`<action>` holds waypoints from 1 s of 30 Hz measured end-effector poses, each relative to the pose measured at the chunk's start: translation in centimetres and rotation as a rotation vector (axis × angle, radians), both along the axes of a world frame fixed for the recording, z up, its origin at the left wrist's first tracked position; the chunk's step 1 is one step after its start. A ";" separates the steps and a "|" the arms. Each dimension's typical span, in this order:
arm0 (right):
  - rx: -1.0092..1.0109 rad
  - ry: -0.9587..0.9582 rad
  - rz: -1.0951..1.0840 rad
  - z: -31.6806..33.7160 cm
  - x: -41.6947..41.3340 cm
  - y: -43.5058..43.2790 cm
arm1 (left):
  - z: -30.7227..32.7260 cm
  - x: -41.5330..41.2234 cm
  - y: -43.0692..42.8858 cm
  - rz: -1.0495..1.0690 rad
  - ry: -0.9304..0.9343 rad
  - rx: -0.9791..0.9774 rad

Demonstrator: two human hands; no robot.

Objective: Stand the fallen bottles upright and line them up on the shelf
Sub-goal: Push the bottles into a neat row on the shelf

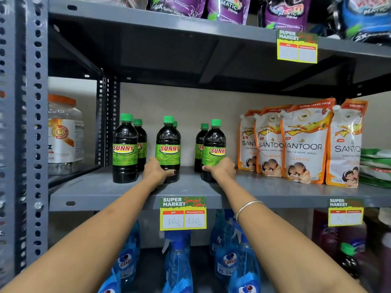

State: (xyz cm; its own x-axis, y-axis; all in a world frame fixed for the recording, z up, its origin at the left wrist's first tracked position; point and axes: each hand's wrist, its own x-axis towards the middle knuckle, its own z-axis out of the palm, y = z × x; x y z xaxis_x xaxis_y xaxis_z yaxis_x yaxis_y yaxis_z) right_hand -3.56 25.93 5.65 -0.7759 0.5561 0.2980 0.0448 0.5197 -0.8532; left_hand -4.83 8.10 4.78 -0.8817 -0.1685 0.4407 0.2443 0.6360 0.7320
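Observation:
Several dark Sunny bottles with green caps and green labels stand upright on the grey middle shelf (97, 191), in front and back rows. My left hand (156, 171) grips the base of the middle front bottle (168, 144). The right front bottle (214, 144) is held low down by my right hand (222, 169). A third front bottle (124, 149) stands free at the left. Three more bottles stand behind these, one almost hidden behind the middle one. No bottle lies on its side in view.
Orange and white Santoor hand wash pouches (302, 144) stand close to the right of the bottles. A clear jar (64, 134) sits beyond the left upright. Blue Colin spray bottles (177, 261) fill the shelf below, purple detergent pouches (228, 9) the shelf above. A price tag (183, 213) hangs on the shelf edge.

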 end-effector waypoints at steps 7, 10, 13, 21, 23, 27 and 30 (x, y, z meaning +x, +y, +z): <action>0.014 0.027 -0.018 -0.4 0.3 -0.4 | -0.4 -0.4 -0.5 -0.053 0.021 0.059; 0.013 0.036 -0.017 -0.4 0.4 -0.5 | -0.4 -0.4 -0.7 -0.069 0.026 0.079; 0.005 0.039 -0.013 -0.5 0.3 -0.5 | -0.4 -0.5 -0.8 -0.079 0.022 0.083; 0.002 0.044 0.014 -0.4 0.4 -0.4 | -0.5 -0.6 -0.9 -0.133 0.010 0.101; 0.004 0.045 0.023 -0.4 0.5 -0.4 | -0.5 -0.6 -0.9 -0.149 0.007 0.112; 0.016 0.062 0.054 -0.4 0.4 -0.3 | -0.7 -0.6 -0.8 -0.185 -0.006 0.152; 0.007 0.063 0.062 -0.3 0.6 -0.3 | -0.7 -0.5 -0.7 -0.211 -0.012 0.171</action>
State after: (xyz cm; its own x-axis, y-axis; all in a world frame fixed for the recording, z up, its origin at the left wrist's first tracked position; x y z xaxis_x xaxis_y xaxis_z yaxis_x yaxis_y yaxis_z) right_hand -2.98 25.67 5.33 -0.7881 0.5055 0.3512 -0.0415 0.5257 -0.8497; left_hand -5.31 7.38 4.10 -0.9102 -0.0515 0.4110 0.3491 0.4388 0.8280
